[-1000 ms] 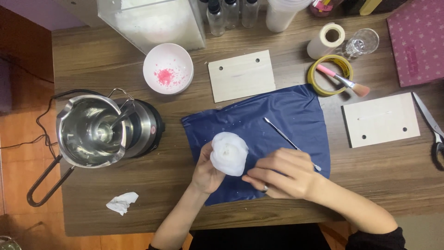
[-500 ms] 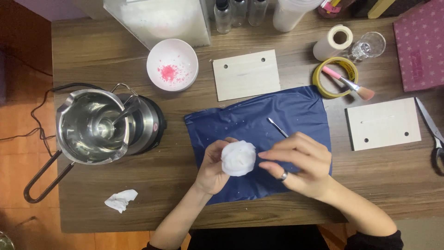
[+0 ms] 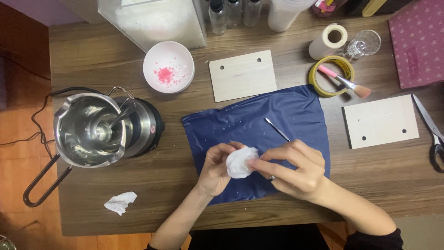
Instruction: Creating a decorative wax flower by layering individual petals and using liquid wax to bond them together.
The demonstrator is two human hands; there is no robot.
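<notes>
A crumpled white wad of tissue [image 3: 239, 162], roundish and soft-edged, is held just above the dark blue cloth [image 3: 259, 125] that lies flat on the tabletop. A thin metal pick [image 3: 276, 128] lies slantwise on the cloth just beyond the wad.

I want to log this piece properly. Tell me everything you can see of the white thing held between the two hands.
The white lump is small, rounded and matte, with an uneven, crumpled-looking surface; whether it is wax, tissue or cloth cannot be told. It is held just above the blue cloth, near its front half. The left hand cups it from the left and the right hand pinches its right side with the fingertips. Its underside is hidden.
</notes>
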